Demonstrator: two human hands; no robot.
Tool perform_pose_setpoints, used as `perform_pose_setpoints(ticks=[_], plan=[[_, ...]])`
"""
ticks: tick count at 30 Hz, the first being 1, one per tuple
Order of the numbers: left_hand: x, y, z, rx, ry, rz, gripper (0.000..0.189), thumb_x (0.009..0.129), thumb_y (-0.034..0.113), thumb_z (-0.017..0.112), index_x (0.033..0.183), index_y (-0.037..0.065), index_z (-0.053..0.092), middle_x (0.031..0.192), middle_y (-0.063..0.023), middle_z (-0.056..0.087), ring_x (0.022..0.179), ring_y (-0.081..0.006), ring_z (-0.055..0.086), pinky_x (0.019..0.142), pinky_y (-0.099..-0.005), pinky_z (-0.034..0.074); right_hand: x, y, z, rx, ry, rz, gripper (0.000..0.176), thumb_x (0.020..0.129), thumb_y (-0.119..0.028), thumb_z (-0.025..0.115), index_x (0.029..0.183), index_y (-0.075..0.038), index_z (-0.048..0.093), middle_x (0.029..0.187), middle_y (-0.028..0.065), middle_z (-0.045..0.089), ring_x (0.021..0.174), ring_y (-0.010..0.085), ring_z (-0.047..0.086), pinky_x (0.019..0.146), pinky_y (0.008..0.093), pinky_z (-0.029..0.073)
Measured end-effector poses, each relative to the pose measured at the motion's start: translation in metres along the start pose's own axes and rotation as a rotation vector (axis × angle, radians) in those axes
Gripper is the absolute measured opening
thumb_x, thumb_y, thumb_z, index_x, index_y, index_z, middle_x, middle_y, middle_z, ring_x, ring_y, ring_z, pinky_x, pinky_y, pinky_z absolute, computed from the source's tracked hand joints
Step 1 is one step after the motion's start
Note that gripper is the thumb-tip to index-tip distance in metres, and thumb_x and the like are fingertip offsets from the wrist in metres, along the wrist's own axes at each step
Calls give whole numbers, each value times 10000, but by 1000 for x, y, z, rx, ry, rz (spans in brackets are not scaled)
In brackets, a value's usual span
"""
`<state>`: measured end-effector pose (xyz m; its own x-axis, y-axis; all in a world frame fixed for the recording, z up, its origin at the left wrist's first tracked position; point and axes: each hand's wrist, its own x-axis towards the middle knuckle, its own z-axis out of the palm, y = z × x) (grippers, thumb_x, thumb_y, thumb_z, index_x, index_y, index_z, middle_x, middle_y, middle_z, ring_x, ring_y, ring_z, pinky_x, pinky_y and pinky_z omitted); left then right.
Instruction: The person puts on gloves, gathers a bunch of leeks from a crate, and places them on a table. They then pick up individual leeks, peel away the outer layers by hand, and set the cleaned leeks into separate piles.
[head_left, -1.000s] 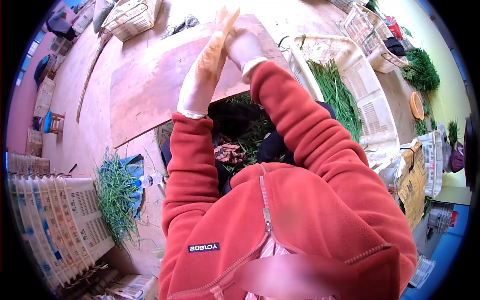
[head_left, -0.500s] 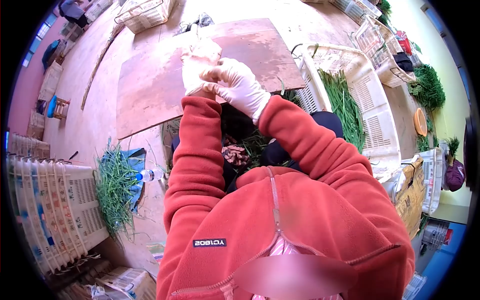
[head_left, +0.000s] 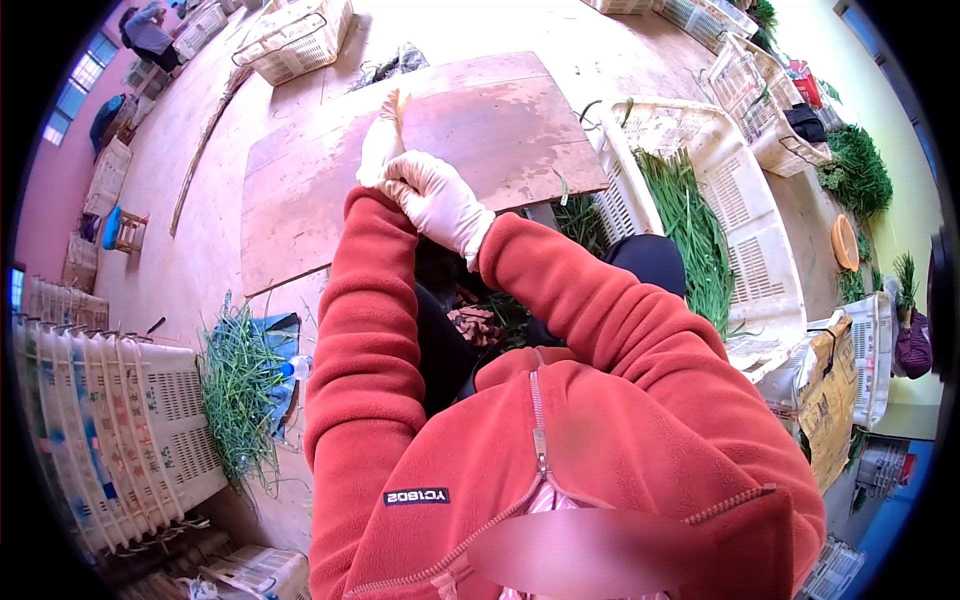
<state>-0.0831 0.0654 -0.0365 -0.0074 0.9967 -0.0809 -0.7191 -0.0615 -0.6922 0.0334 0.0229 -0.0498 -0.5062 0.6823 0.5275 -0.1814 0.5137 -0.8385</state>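
My left hand [head_left: 383, 140] wears a white glove and reaches out over the wooden board [head_left: 500, 130]. Its fingers point away from me, stretched out close together, and nothing shows in them. My right hand [head_left: 440, 200], also in a white glove, is closed at my left wrist. Its thumb and fingers pinch the cuff of the left glove, just beyond the red sleeve [head_left: 370, 260]. Both hands are above the near half of the board.
To the right stands a white plastic crate [head_left: 760, 210] holding long green stalks [head_left: 690, 230]. More green stalks [head_left: 240, 380] lie on a blue cloth at left, near a bottle [head_left: 298, 368]. Stacked crates [head_left: 130, 420] stand at lower left. A person [head_left: 150, 35] bends at far left.
Both hands have moved slightly left and toward me in view. The left hand has turned so its fingers look narrower, while the right hand stays at the left glove's cuff.
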Motion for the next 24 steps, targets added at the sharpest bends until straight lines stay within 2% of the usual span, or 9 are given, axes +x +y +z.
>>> perform_pose_setpoints(ticks=[1,3,11,13,15,17,20,23,24], plan=[[2,0,2,786,-50,54,734,922,594,304,1446,88,214,1502,-93,210,1384,-205,175,1119,-306,127,1,3,1,1,1,1,63,842,-38,626,889,-8,596,813,103,594,764,202,574,735,296,464],[7,-1,5,1159,-50,149,701,930,570,309,1442,98,228,1493,-89,231,1380,-209,187,1115,-308,139,5,8,1,1,74,-76,72,847,-37,621,905,-6,594,817,89,593,768,188,570,738,294,464],[31,-2,8,1524,58,370,575,964,474,332,1428,138,285,1459,-72,317,1365,-224,234,1098,-318,189,23,-8,-2,212,14,277,117,900,-121,579,930,-9,586,815,21,607,765,84,532,724,223,452],[35,5,3,1634,31,524,495,978,387,352,1398,126,330,1440,-76,344,1355,-220,250,1086,-317,213,19,-12,-5,269,-11,327,154,887,-160,578,914,-11,601,810,102,639,744,135,560,700,271,458],[53,37,-5,1723,-119,658,472,980,349,360,1391,119,332,1441,-83,342,1351,-205,253,1094,-320,191,14,-12,-8,438,-33,311,149,897,-157,562,941,-16,574,792,65,607,744,98,521,681,266,451],[89,130,-19,2254,-334,464,548,969,381,383,1406,59,304,1472,-122,286,1366,-228,223,1121,-327,117,12,-4,-18,458,-126,376,148,882,-165,588,934,-31,556,811,26,578,779,74,509,708,243,444],[34,4,-20,2116,152,293,835,852,676,361,1457,123,200,1522,-101,162,1406,-277,92,1119,-417,44,14,-5,-38,566,-206,424,187,830,-111,646,972,-37,551,879,26,586,845,92,533,797,241,442],[27,-18,-27,1959,149,305,722,905,535,391,1459,118,190,1525,-104,143,1407,-272,86,1127,-389,58,19,6,-46,481,-224,451,293,847,-71,633,1109,-4,518,1034,60,599,975,128,559,898,268,437],[31,-15,-30,1926,137,302,712,908,522,390,1460,119,189,1525,-104,144,1407,-271,85,1128,-387,60,20,5,-47,195,-225,340,266,852,-74,622,1088,12,532,1005,76,610,963,136,565,896,279,438]])
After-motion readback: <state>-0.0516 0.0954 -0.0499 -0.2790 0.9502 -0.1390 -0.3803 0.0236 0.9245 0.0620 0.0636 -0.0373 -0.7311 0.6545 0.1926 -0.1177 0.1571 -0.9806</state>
